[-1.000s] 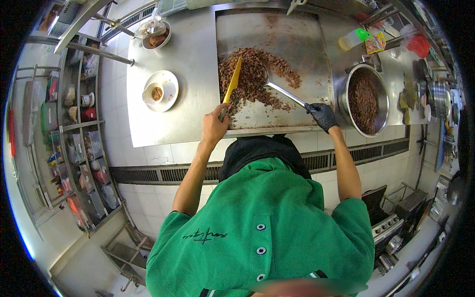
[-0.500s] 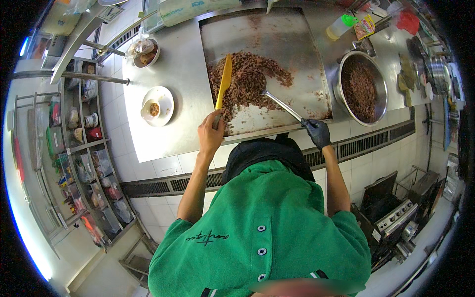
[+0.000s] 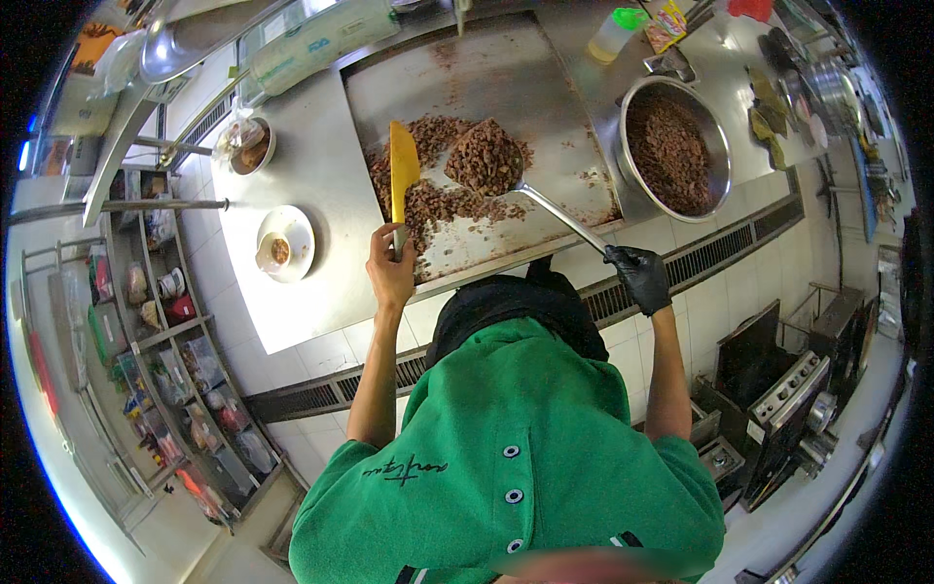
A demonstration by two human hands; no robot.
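Observation:
My left hand [image 3: 392, 273], bare, is closed round the handle of a yellow spatula [image 3: 401, 167], whose blade stands up against the brown chopped meat [image 3: 443, 209] on the flat griddle [image 3: 516, 58]. In a black glove, my right hand [image 3: 639, 278] grips the end of a long-handled metal ladle [image 3: 564, 220]. The ladle's bowl is heaped with the same meat, which hides it, and it appears held above the griddle. More meat fills a round steel bowl [image 3: 724, 165] standing to the right of the griddle.
On the left of the counter are a white plate [image 3: 304, 237] with a small cup of sauce and a bowl [image 3: 265, 161] partly covered by a plastic bag. A green-capped bottle [image 3: 615, 41] stands at the back right. Shelves [image 3: 185, 331] line the left; a stove [image 3: 783, 394] stands right.
The ladle has scooped a heap of meat and come up with it, leaving bare griddle on the right of the pile. The spatula stays near the pile's left side. My view has shifted right.

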